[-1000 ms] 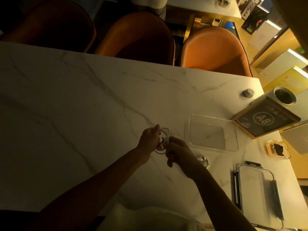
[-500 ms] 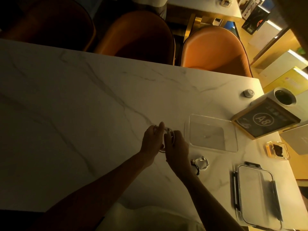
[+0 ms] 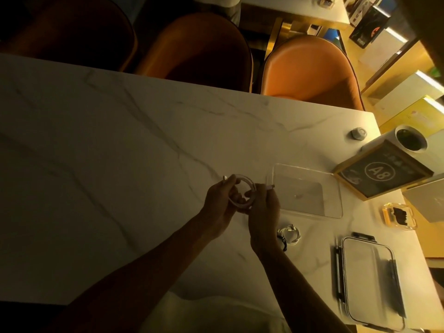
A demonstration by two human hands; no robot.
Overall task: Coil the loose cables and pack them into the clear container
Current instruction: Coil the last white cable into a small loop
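1. The left hand (image 3: 219, 203) and the right hand (image 3: 263, 207) are together holding a thin white cable wound into a round coil (image 3: 241, 194) just above the white marble-patterned table (image 3: 120, 164); the left fingers are curling round the coil's left side with one plug end poking out past them.
2. The right fingers are pinching the coil's right side, and the cable's other plug end is sticking out toward the clear rectangular plastic container (image 3: 306, 191).
3. That container is lying open on the table just right of the hands, apart from the coil, with nothing clearly visible inside it.
4. A second small white coiled cable (image 3: 289, 234) is lying on the table beside the right wrist, in front of the container.
5. The clear lid with dark clips (image 3: 371, 282) is resting near the table's right edge, well clear of the container.
6. A wide stretch of table is lying open to the left of the hands, running to the far edge, where three orange-brown chairs (image 3: 310, 70) are standing.
7. A dark framed sign (image 3: 382, 171) by the right edge is showing "A8" in a circle; its smaller writing is too small to read.
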